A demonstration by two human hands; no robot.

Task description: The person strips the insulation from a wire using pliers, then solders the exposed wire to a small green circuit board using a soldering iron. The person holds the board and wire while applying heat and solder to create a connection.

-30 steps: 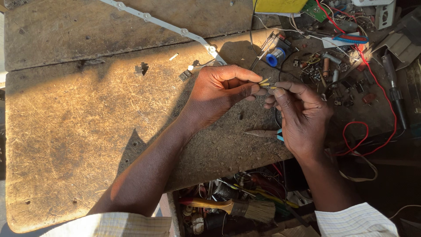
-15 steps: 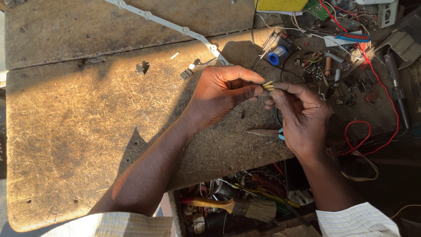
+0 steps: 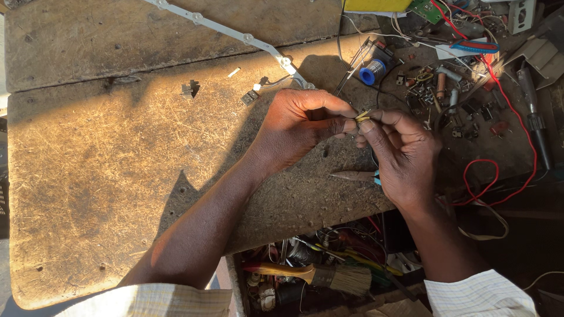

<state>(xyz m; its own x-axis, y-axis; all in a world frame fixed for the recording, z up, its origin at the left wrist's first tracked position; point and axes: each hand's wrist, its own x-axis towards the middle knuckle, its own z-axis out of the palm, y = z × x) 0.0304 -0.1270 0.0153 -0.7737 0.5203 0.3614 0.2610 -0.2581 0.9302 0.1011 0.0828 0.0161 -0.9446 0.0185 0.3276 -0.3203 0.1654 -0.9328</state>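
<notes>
Over a worn wooden workbench (image 3: 117, 176), my left hand (image 3: 296, 126) and my right hand (image 3: 402, 155) meet fingertip to fingertip. Between them they pinch a tiny yellowish part with a wire end (image 3: 362, 115); most of it is hidden by the fingers. Both thumbs and forefingers are closed on it. Pointed pliers with a blue grip (image 3: 355, 175) lie on the bench just under my right hand.
A white strip with round lenses (image 3: 235, 35) runs diagonally across the back. A blue solder spool (image 3: 369, 74), small electronic parts (image 3: 446, 94), red wire (image 3: 505, 170) and a screwdriver (image 3: 534, 117) crowd the right side. A paintbrush (image 3: 317, 275) lies in the open drawer below.
Both hands have stayed together at the same spot; the fingertips shifted slightly on the small part. Nothing else on the bench moved.
</notes>
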